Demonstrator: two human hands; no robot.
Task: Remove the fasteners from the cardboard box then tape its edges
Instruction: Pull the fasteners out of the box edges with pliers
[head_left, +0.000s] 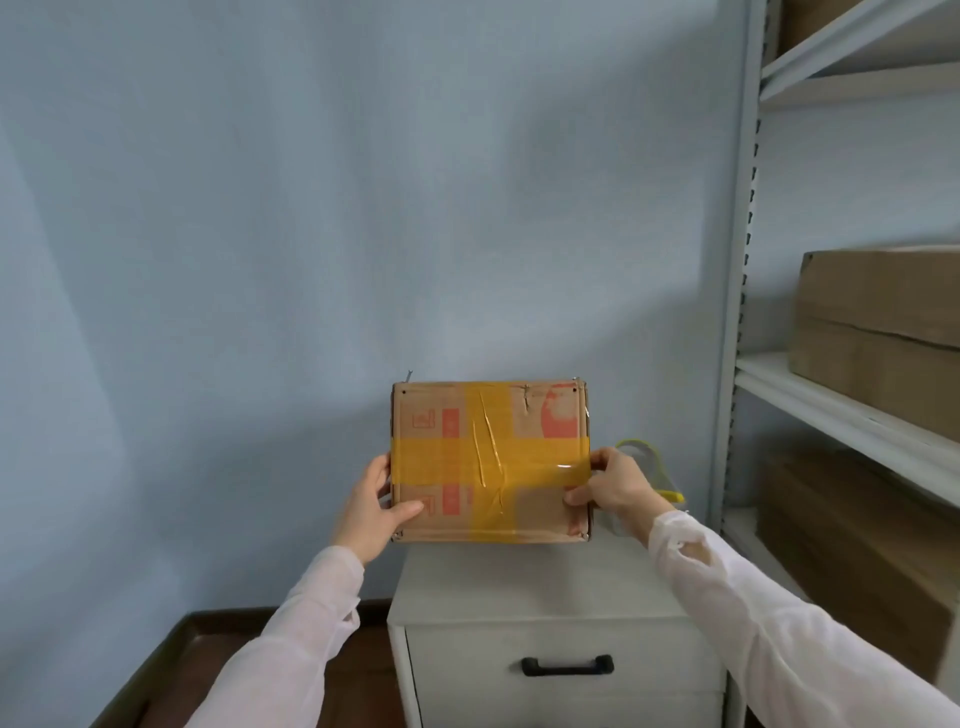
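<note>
Cardboard box (488, 462) cross-banded with yellow tape (483, 465)

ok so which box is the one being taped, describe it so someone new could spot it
Start at the white drawer cabinet against the blue wall. The small cardboard box is held upright above its top, left hand and right hand gripping its sides. Unlike the plain brown boxes on the shelves, it carries crossed yellow tape and orange print.

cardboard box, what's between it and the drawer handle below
In the head view, only the white cabinet top and drawer front lie between the cardboard box and the black handle.
</note>
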